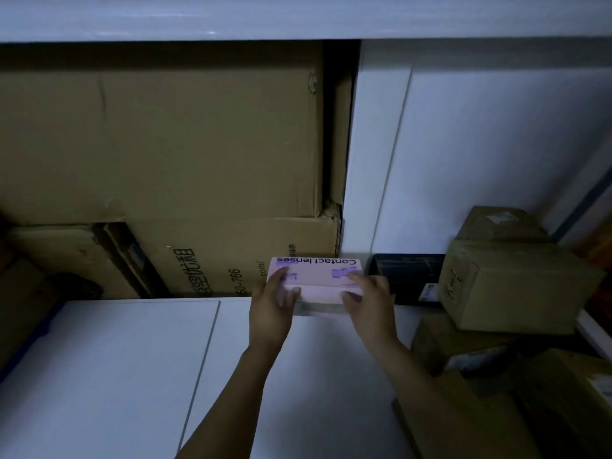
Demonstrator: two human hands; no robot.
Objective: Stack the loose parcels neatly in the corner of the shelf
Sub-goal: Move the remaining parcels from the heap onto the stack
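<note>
A flat pink box [316, 274] printed "Contact lenses" sits at the back of the white shelf [132, 359], on top of another thin pale box whose edge shows beneath it. My left hand [273, 308] grips its left end, thumb on the front edge and fingers over the top. My right hand [369, 301] grips its right end the same way. Behind the pink box stands a large brown carton [231, 256] with printed characters.
A dark box [405, 276] lies right of the pink one. Brown cardboard parcels [516, 283] are piled at the right, with more [496, 409] below them. A big carton [159, 137] fills the upper left. A white vertical panel [374, 160] rises behind.
</note>
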